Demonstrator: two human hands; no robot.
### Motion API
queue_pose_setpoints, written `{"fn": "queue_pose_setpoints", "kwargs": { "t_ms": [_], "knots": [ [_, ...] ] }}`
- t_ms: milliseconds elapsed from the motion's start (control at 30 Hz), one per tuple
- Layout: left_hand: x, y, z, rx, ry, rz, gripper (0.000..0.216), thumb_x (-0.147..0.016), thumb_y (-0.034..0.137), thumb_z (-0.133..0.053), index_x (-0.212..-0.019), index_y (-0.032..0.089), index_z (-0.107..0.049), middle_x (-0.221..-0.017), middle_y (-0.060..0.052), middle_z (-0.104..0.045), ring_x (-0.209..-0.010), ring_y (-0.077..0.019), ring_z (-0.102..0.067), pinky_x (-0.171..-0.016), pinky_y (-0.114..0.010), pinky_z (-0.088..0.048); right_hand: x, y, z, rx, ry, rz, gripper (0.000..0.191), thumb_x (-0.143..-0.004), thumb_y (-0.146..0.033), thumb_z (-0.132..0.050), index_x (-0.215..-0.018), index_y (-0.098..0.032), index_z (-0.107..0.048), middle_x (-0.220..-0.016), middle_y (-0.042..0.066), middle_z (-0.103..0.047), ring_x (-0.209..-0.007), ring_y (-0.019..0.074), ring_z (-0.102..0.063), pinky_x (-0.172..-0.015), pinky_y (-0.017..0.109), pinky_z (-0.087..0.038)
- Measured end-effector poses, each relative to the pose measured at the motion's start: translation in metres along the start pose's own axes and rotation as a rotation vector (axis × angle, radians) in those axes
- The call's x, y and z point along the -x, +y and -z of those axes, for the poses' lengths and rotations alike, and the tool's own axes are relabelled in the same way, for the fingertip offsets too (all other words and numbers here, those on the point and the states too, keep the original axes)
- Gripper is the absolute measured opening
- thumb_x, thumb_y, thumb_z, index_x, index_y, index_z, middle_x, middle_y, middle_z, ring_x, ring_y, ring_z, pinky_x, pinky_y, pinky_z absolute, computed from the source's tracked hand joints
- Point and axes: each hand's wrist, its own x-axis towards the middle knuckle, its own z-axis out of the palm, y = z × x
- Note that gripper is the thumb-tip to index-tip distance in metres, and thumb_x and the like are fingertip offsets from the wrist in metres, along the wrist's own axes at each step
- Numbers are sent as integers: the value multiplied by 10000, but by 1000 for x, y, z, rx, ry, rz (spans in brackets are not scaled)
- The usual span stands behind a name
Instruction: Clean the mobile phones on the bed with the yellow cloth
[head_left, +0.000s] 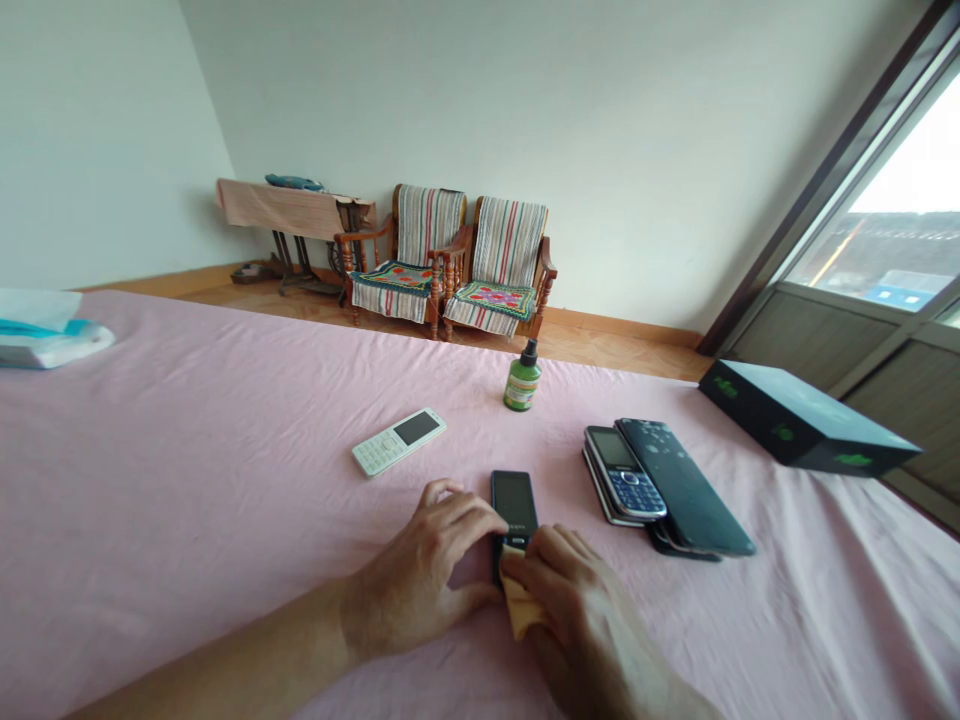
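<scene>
A dark keypad phone [515,498] lies flat on the pink-covered bed or table [247,440], its screen toward the far side. My left hand [420,565] grips its left side, fingertips near the lower screen and thumb by the bottom end. In my right hand [577,605] is a bunched yellow cloth [523,605], pressed onto the keypad. Hand and cloth hide most of the keys. Left of it rests a white keypad phone [400,442]. To the right, a dark blue keypad phone [625,474] sits on another device, beside a larger black phone [682,485] with pale marks, also stacked.
A green spray bottle [523,378] with a black top stands beyond the phones. A black box [802,415] sits at the right edge, and a tissue pack [49,335] at far left. Two wooden armchairs [495,265] and a cloth-draped table [281,208] stand by the wall.
</scene>
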Motion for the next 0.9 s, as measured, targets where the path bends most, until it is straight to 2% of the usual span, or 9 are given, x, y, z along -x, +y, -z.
{"fn": "queue_pose_setpoints", "kwargs": {
  "t_ms": [200,467,567,700,800,900],
  "knots": [
    [1,0,1,-7,-8,27,454,-680,140,-779,-1073,233,-571,-1037,-13,-630,-1020,-222,-530,-976,-387,-305,8,18,7,52,83,-72,227,-660,-4,-481,-674,-181,-621,-730,43,-512,-735,199,-463,-636,310,-309],
    [0,0,0,-1,-3,0,420,-718,82,-708,-1082,239,-568,-1028,-14,-627,-1007,-212,-542,-980,-393,-300,3,2,1,-6,-12,-16,410,-589,44,-479,-867,-211,-638,-849,35,-563,-806,197,-492,-672,288,-354],
    [1,-1,0,-2,-3,-3,410,-728,101,-710,-1086,240,-565,-1030,-20,-628,-1012,-217,-541,-984,-403,-297,2,2,2,9,-3,-12,385,-588,35,-481,-836,-213,-641,-829,33,-558,-788,194,-488,-666,290,-351],
    [1,0,0,-4,-17,19,440,-696,140,-769,-1076,239,-570,-1042,-15,-628,-1020,-223,-529,-979,-397,-301,6,13,6,29,69,-54,255,-643,-3,-481,-717,-193,-635,-752,36,-520,-729,186,-474,-630,291,-341],
    [0,1,1,-7,-19,26,439,-689,143,-782,-1067,241,-580,-1044,-13,-628,-1016,-223,-526,-976,-395,-301,6,17,8,8,87,-67,323,-638,31,-448,-755,-187,-656,-752,36,-514,-734,181,-482,-631,287,-349],
    [0,1,2,-2,-14,20,426,-690,150,-784,-1059,241,-592,-1040,-13,-628,-1010,-221,-528,-976,-393,-299,4,17,10,-41,49,-54,396,-643,73,-418,-815,-190,-659,-769,30,-508,-733,167,-495,-634,272,-363]
  ]
}}
